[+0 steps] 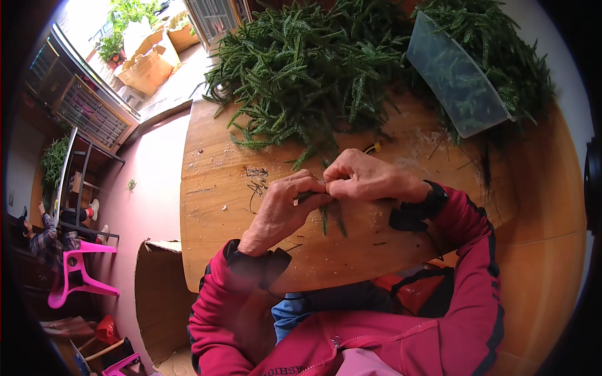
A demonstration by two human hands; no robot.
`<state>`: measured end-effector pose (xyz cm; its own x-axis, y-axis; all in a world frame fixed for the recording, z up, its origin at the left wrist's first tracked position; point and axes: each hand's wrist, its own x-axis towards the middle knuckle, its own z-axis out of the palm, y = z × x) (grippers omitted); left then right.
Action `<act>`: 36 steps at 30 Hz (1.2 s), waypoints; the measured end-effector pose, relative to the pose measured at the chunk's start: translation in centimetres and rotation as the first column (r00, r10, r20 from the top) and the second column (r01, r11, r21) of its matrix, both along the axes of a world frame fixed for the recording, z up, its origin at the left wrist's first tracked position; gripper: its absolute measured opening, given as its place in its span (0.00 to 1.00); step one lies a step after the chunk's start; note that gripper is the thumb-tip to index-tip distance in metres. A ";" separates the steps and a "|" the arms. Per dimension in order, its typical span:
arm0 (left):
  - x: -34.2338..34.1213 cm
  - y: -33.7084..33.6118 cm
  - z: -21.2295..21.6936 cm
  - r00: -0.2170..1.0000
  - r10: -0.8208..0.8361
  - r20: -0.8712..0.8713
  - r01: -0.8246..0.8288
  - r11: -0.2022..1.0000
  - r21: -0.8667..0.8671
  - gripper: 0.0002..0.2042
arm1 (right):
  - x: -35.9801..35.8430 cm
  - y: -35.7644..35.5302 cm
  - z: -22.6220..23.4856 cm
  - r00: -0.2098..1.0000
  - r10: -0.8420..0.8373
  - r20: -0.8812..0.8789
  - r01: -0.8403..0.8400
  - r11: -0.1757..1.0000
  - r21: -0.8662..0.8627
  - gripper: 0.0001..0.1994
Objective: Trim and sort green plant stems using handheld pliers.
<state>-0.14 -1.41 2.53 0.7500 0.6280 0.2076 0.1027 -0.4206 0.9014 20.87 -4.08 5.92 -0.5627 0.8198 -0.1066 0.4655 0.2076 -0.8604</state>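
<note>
Over the wooden table (219, 219), my left hand (279, 210) and my right hand (370, 178) meet with their fingertips pinched together. Between them is a green artificial pine sprig (323, 220), whose needled ends stick out below the fingers and toward the far side. The exact spot where the fingers grip is hidden. Just past my hands lies a large heap of artificial pine branches (307, 69). Thin dark wires (257, 182) lie left of my hands. A small yellow and black thing (374, 148) rests beyond my right hand.
A translucent plastic bin (458, 81) stands tilted among more branches at the far right. A cardboard box (160, 301) is on the floor by the table's left edge. Farther left are a pink plastic stool (81, 269) and another person (50, 241) at a second table.
</note>
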 end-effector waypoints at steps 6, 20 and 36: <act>-0.2 0.2 -0.2 0.992 0.086 0.087 -0.042 0.908 -0.417 0.05 | 1.1 0.8 -0.2 0.980 -0.079 -0.183 0.058 0.991 -0.122 0.06; -0.6 0.7 -1.9 0.901 0.153 0.406 0.306 0.439 -0.845 0.02 | 1.3 1.7 -0.5 0.986 0.116 0.119 -0.162 0.502 0.850 0.08; 0.3 -0.5 -0.1 1.000 -0.010 0.021 0.018 0.884 -0.468 0.06 | 0.2 0.3 0.4 0.991 -0.124 -0.043 0.119 0.988 -0.103 0.10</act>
